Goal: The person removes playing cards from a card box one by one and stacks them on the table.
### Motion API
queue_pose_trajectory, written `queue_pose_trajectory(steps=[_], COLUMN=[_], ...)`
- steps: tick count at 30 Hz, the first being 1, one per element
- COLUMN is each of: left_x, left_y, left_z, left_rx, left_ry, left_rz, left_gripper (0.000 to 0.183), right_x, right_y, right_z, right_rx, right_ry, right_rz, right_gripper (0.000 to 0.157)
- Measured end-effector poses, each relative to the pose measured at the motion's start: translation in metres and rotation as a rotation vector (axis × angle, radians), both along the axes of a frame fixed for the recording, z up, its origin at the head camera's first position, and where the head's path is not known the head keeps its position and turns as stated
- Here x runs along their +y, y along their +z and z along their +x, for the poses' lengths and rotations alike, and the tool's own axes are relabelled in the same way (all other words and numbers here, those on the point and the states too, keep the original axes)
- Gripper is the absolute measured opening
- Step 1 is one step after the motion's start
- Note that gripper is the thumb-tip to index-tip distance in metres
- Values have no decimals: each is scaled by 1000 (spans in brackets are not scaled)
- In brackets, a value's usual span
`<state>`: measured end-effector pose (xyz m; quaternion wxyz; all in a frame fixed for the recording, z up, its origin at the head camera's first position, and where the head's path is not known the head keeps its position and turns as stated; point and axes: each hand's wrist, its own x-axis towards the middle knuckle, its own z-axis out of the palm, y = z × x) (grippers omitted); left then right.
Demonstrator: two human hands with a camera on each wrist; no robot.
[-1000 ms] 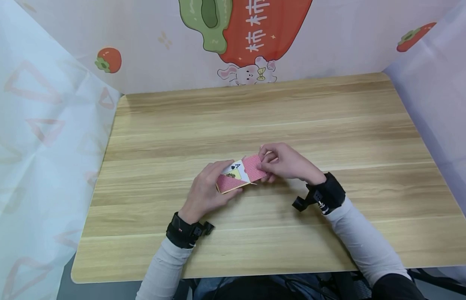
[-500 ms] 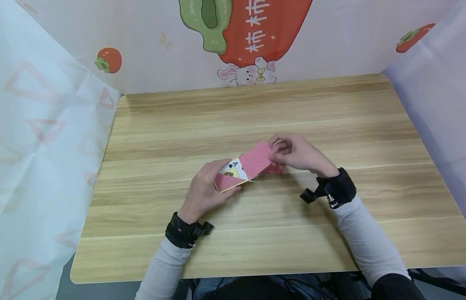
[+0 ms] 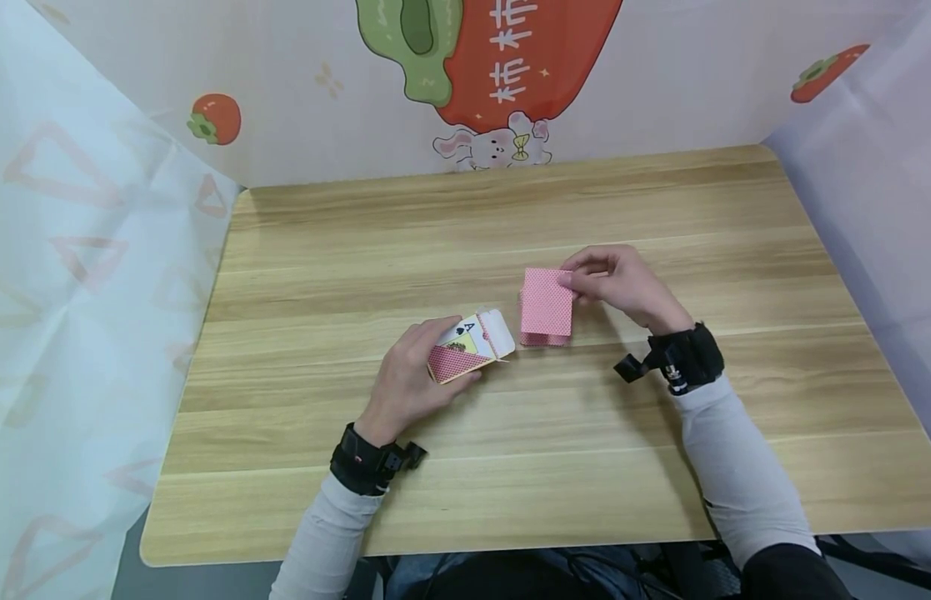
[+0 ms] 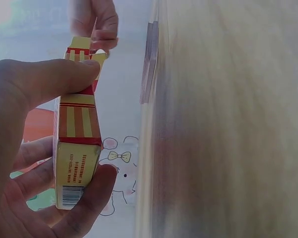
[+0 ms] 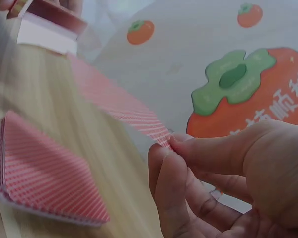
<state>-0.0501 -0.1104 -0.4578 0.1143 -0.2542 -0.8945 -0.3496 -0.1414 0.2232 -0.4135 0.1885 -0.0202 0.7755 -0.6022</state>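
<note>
My left hand (image 3: 408,371) grips a playing-card box (image 3: 456,363), thumb along one narrow edge and fingers round the other. An ace of spades design shows on its face, and the white end flap (image 3: 498,333) stands open toward the right. In the left wrist view the box's striped yellow and red side (image 4: 77,121) faces the camera. My right hand (image 3: 623,285) pinches a red-patterned playing card (image 3: 546,296) by its corner between thumb and fingers. Below that card a stack of playing cards (image 5: 47,168) lies face down on the table, mostly covered by it in the head view.
The wooden table (image 3: 345,250) has a printed cloth backdrop (image 3: 300,100) along its far edge and hanging cloth at both sides. Each wrist wears a black camera strap (image 3: 690,358).
My right hand has drawn the card out of the box, moving right and away over the stack. The box's white flap has come into view. My left hand has hardly moved.
</note>
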Motion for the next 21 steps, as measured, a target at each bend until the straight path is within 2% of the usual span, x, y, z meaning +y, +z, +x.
queue_pose_trajectory(steps=[9, 21], left_x=[0, -1], left_y=[-1, 0], left_z=[0, 0], left_rx=[7, 4], left_ry=[0, -1], left_rz=[5, 1], left_gripper=[78, 78], right_x=[2, -9], right_y=[-25, -35], right_z=[-9, -6], right_rx=[-63, 13], right_ry=[-22, -28], right_rz=[69, 158], right_gripper=[39, 33])
